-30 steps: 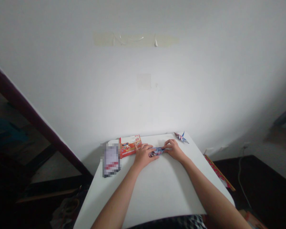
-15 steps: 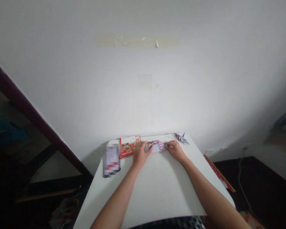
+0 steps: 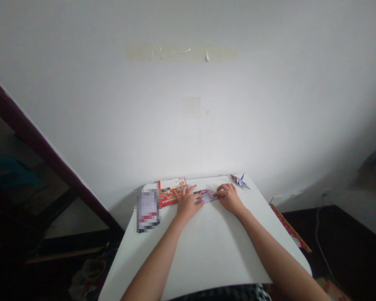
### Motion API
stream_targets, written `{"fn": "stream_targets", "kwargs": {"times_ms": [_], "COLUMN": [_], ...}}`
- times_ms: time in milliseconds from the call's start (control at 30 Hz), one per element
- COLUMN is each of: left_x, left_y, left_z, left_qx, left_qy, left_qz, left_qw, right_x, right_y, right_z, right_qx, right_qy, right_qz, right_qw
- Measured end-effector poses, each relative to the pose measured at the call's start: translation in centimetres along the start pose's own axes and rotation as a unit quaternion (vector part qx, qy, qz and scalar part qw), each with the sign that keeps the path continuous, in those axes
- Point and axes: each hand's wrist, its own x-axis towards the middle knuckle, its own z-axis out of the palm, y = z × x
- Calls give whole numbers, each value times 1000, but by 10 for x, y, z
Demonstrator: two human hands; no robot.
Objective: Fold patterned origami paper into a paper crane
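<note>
A printed piece of paper [image 3: 209, 195], folded and patterned in red, white and grey, lies on the white table between my hands. My left hand [image 3: 188, 204] rests over its left end with the fingers spread, hiding that end. At the right end, the fingertips of my right hand [image 3: 229, 197] are closed on the paper. Partly under my left fingers is a red and white printed pack [image 3: 172, 192]. A folded paper crane [image 3: 240, 181] sits at the table's far right corner, apart from my right hand.
A pixelated phone-like object [image 3: 148, 211] lies on the table's left side. The white wall [image 3: 188, 146] rises directly behind the table [image 3: 219, 251]. To the right, a power cord [image 3: 319, 234] runs down to the dark floor, and a dark red-framed panel [image 3: 50, 142] leans on the left.
The paper shows a narrower face between my hands than before. My left hand has shifted slightly right and down over it, its fingers more spread. My right hand stays at the right end.
</note>
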Motion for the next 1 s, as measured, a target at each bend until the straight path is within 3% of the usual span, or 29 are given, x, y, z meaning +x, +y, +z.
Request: {"fn": "stream_targets", "kwargs": {"times_ms": [233, 567, 733, 1000], "left_x": [0, 0, -1, -5], "left_y": [1, -4, -4, 4], "left_z": [0, 3, 6, 6], "left_qx": [-27, -65, -35, 18], "left_qy": [-3, -68, -46, -9], "left_qz": [38, 111, 117, 118], "left_qw": [999, 989, 991, 993], "right_x": [-1, -2, 0, -3], "right_y": [-13, -3, 2, -1], "right_z": [-7, 5, 8, 1], "right_qx": [3, -10, -17, -19], "right_qy": [-23, -34, -12, -60], "right_qz": [8, 1, -23, 1], "right_qw": [1000, 999, 1000, 998]}}
